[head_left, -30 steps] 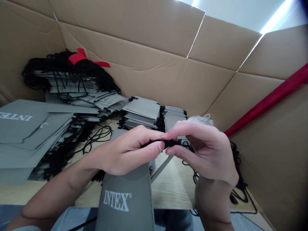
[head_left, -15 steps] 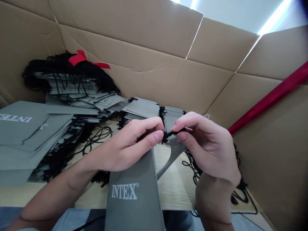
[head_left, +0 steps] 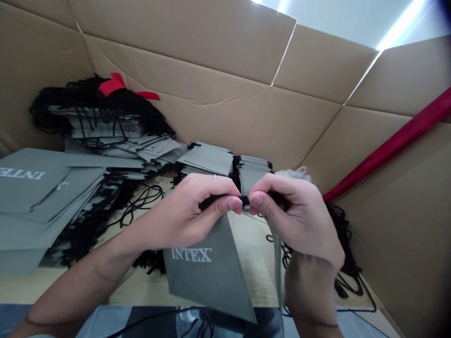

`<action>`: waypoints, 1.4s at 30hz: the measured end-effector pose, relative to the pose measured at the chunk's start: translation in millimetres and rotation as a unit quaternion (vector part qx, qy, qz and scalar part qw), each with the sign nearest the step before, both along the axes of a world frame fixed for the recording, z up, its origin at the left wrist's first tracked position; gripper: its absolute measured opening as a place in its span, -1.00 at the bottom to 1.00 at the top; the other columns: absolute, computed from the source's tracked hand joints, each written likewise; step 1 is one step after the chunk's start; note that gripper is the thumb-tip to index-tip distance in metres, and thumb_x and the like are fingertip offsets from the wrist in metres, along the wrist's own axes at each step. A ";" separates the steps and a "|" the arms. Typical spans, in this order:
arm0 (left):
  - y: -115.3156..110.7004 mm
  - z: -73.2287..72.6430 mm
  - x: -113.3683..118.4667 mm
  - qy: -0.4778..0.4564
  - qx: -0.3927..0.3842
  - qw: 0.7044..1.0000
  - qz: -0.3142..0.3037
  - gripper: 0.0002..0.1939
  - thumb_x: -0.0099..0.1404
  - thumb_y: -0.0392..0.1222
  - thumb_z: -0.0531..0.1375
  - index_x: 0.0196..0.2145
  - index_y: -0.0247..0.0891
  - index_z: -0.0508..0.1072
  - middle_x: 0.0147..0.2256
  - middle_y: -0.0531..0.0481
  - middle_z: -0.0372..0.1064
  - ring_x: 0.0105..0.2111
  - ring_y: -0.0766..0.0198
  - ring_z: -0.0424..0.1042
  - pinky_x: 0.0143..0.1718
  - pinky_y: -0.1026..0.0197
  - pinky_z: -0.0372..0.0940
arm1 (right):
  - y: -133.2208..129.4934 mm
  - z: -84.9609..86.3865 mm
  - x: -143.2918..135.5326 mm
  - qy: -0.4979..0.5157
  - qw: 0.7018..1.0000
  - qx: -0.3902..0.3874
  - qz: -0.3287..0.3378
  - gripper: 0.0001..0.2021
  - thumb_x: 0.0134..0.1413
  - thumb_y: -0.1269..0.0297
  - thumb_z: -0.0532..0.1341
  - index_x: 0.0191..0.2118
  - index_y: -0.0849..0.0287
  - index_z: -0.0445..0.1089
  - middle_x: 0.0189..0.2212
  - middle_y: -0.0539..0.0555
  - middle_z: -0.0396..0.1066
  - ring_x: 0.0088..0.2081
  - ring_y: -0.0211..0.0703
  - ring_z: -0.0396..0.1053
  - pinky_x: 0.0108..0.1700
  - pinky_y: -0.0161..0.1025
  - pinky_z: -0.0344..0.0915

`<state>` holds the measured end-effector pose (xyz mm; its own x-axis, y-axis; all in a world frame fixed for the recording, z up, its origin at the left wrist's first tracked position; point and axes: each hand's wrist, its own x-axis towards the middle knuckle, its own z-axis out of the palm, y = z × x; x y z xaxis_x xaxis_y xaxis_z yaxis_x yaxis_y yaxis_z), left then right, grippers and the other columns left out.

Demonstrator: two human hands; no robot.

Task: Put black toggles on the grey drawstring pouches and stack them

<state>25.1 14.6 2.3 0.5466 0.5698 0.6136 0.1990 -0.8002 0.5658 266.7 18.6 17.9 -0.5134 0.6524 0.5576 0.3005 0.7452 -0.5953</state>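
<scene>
My left hand [head_left: 200, 211] and my right hand [head_left: 296, 216] meet above the middle of the table, each closed in a pinch. Between their fingertips shows a short bit of black cord [head_left: 244, 200], apparently with a knot. Thumb and forefinger of both hands grip this cord from either side; its ends are hidden by the fingers. Below my left hand hangs a grey sheet [head_left: 211, 277] printed INTEX in white, tilted, its upper edge hidden by the hand. A narrow grey strip [head_left: 277, 258] hangs beneath my right hand, seen nearly edge-on.
Grey INTEX sheets [head_left: 31, 202] with black cord ends are piled at left. Behind them lies a black cord bundle [head_left: 52, 101] with a red band [head_left: 112, 86]. Smaller grey stacks [head_left: 207, 157] stand at the back. Cardboard walls [head_left: 197, 51] surround the table; loose black cords [head_left: 343, 239] lie right.
My right hand has moved slightly left and closer to my left hand, so less cord shows between them. The hanging INTEX sheet has swung and tilted, its lower end now to the right.
</scene>
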 end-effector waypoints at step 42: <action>-3.1 3.3 -5.9 -0.009 -0.054 0.998 0.007 -0.84 0.63 -0.17 0.19 0.00 -0.21 0.57 -0.13 -0.03 0.55 -0.28 0.31 0.46 -0.28 0.29 0.36 | 7.6 -7.3 -11.3 0.142 0.988 -0.045 0.031 -0.87 0.28 0.33 0.54 -0.17 0.07 0.61 -0.29 -0.01 0.63 -0.31 -0.21 0.60 -0.28 -0.29 0.52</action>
